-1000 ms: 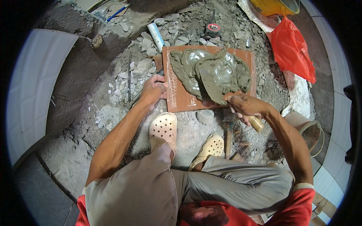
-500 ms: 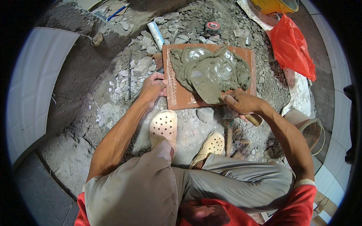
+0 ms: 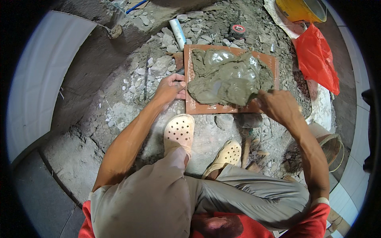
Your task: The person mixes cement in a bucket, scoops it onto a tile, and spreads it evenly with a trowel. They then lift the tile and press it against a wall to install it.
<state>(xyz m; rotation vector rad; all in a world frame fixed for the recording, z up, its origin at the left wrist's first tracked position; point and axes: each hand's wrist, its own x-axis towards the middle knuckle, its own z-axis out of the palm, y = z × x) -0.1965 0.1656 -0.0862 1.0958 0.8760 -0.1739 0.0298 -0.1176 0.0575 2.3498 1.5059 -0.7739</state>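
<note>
as left grip point(image 3: 170, 89) pinches one tile point(image 3: 201, 108) | right grip point(image 3: 277, 106) clenches one trowel point(image 3: 253, 97)

My right hand point(image 3: 279, 105) has moved rightward along the tile point(image 3: 191, 106), to its near right corner, and rolled over so the knuckles face up. The trowel's handle, which stuck out below that hand, is now hidden or nearly so, and its blade no longer stands out clearly. The mortar point(image 3: 234, 75) has spread closer to my left hand point(image 3: 170, 89), covering bare tile there. My view has swung a little left.
</note>
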